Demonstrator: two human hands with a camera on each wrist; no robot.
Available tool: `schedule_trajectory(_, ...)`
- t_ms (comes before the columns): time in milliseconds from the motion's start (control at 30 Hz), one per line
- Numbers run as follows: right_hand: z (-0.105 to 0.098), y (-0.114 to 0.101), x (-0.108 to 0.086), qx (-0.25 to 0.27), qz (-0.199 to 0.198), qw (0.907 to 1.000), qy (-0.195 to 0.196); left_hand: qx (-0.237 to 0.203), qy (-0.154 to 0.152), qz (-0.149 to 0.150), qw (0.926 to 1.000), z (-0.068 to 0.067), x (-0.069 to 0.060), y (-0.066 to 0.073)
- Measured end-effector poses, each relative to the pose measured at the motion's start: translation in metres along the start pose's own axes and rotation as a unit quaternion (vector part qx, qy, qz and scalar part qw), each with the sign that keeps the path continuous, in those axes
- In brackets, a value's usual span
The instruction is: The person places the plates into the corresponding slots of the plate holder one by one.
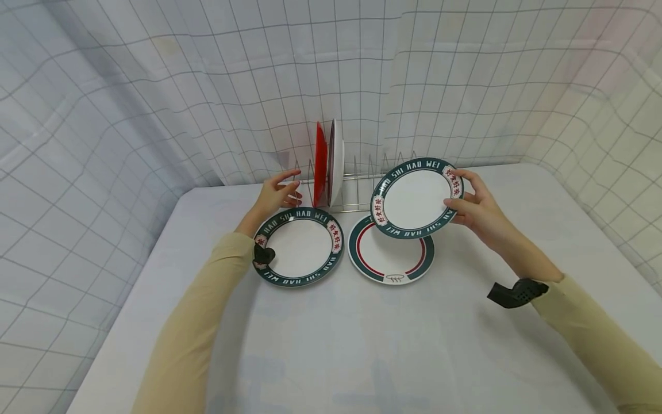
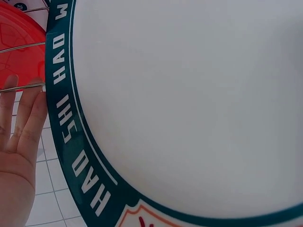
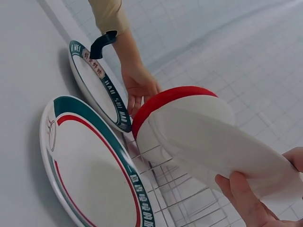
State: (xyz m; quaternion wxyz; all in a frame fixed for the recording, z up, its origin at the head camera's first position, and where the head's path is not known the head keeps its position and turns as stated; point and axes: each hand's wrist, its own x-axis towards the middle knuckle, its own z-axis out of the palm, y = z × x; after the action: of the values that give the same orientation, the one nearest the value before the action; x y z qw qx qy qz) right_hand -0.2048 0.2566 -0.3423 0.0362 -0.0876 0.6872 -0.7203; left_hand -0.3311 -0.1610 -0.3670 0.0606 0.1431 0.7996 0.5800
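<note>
My right hand (image 1: 478,210) pinches the right rim of a green-rimmed lettered plate (image 1: 418,198), raised and tilted above a plate with a red ring (image 1: 391,259) on the table. In the right wrist view, its pale underside (image 3: 213,142) faces the camera above the rack. My left hand (image 1: 276,198) is at the wire rack's left end (image 1: 357,208), fingers spread beside a red plate (image 1: 320,164), which stands upright next to a white plate (image 1: 337,164). Below that hand, another green-rimmed lettered plate (image 1: 300,247) lies flat. The left wrist view shows the left fingers (image 2: 23,118) near the red plate.
A white table (image 1: 331,345) carries the plates and rack. Grid-patterned cloth (image 1: 362,75) hangs behind the rack and at both sides. Several wire prongs stand upright along the rack, to the right of the standing plates.
</note>
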Motion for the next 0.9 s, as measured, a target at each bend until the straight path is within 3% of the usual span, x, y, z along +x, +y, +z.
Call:
schedule_trajectory(167,0.012,-0.007,0.013,-0.032,0.003,0.9994,0.013,0.0,0.003,-0.004,1.0,0.0,-0.001,0.001)
schedule_trajectory(567,0.032,-0.02,0.041,-0.034,0.003,0.9993,0.019,0.0,0.001,-0.002,1.0,0.001,-0.001,0.002)
schedule_trajectory(900,0.045,-0.025,0.068,-0.096,-0.019,0.9947,0.033,-0.001,0.005,-0.003,1.0,0.001,-0.001,0.001)
